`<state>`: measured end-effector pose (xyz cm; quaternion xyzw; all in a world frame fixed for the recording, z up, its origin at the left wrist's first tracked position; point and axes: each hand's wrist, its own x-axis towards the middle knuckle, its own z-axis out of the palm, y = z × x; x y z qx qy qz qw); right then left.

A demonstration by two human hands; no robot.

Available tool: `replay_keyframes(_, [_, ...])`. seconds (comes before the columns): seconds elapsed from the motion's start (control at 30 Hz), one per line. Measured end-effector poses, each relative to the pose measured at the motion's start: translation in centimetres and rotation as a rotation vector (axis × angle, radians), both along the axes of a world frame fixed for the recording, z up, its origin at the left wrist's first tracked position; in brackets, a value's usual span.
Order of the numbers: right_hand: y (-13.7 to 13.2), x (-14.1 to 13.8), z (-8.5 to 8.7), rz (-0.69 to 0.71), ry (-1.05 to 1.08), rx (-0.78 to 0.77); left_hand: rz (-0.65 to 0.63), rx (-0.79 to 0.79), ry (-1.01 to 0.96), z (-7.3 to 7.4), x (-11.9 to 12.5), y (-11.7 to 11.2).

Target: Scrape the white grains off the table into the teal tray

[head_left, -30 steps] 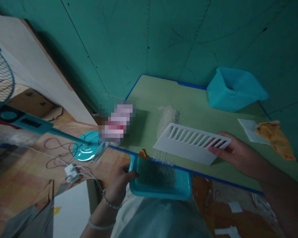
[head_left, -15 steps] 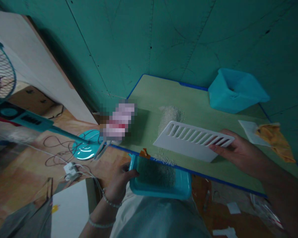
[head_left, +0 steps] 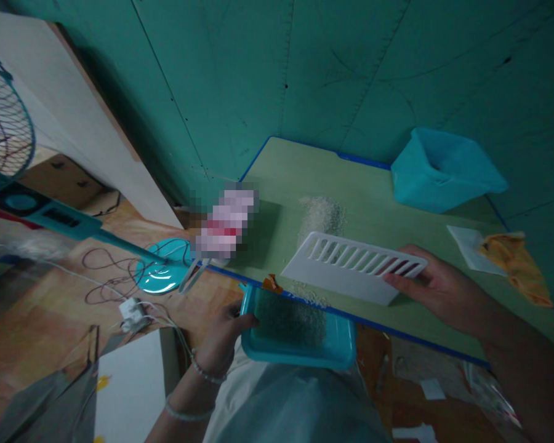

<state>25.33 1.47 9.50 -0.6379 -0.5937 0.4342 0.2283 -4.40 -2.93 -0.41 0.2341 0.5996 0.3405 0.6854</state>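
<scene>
My right hand [head_left: 422,277] grips one end of a white slotted plastic board [head_left: 341,274], its lower edge down at the table near the front. Behind it lies a pile of small whitish grains [head_left: 323,215], rice by the look of them. More grains [head_left: 307,294] are strewn at the table's blue front edge. Just below that edge, my left hand [head_left: 233,329] is closed on the left rim of a turquoise plastic tub [head_left: 300,357], above my lap. Grains lie inside the tub, partly in shadow.
A turquoise bin [head_left: 438,184] stands at the table's [head_left: 286,166] back right. An orange cloth [head_left: 519,264] and a white sheet [head_left: 471,249] lie at the right. A blurred-out pink object [head_left: 231,221] is at the left edge. A fan [head_left: 74,218] and cables occupy the floor's left side.
My right hand has drawn the white slotted board slightly toward me and to the left, toward the front edge. My left hand keeps holding the tub in the same place.
</scene>
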Motion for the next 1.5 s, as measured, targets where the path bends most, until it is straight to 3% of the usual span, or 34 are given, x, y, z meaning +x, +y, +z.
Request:
replay_keyframes(0.23, [0.0,-0.2,0.5,-0.041,-0.015,0.030,-0.006,0.017,-0.001,-0.1,0.1,0.0])
replay_keyframes(0.53, [0.3,-0.1,-0.4,-0.014,0.021,0.032,0.014,-0.009,0.006,0.1,0.1,0.1])
replay_keyframes(0.77, [-0.7,-1.3,0.5,0.034,-0.013,-0.019,0.010,0.014,-0.017,-0.1,-0.1,0.1])
replay_keyframes(1.03, [-1.1,-0.3,0.1,0.021,-0.131,0.074,0.019,-0.009,-0.011,0.2,0.2,0.4])
replay_keyframes(1.5, [-1.7,-0.5,0.0,0.044,-0.017,-0.003,0.010,-0.019,-0.001,-0.3,0.4,0.4])
